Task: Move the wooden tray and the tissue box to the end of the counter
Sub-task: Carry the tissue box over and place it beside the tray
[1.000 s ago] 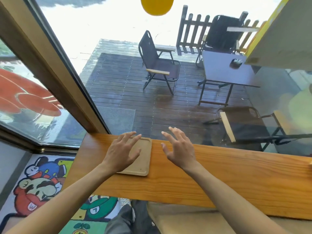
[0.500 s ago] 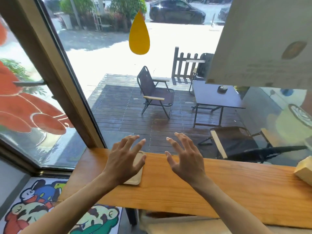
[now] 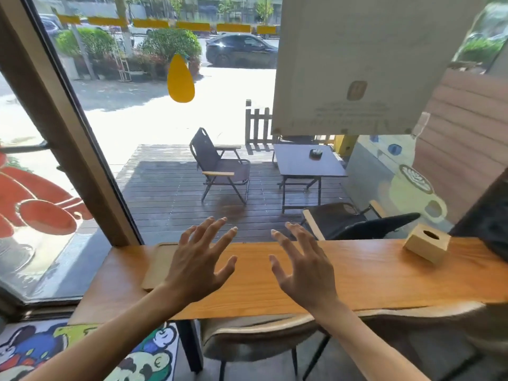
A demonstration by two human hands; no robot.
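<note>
- Hands point(image 3: 198, 268) point(image 3: 302, 268) spread wide, holding nothing, above bench point(image 3: 357, 276).
- Tray point(image 3: 159, 266) seemingly at bench end; box point(image 3: 427, 242) well apart, risks being forgotten.

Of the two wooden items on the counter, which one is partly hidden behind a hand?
The flat wooden tray at the counter's left end; the left hand covers its right side. The tissue box sits clear, far right.

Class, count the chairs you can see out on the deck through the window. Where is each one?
2. One folding chair stands left of the outdoor table; another chair sits nearer the glass, right. More may hide behind the poster.
</note>
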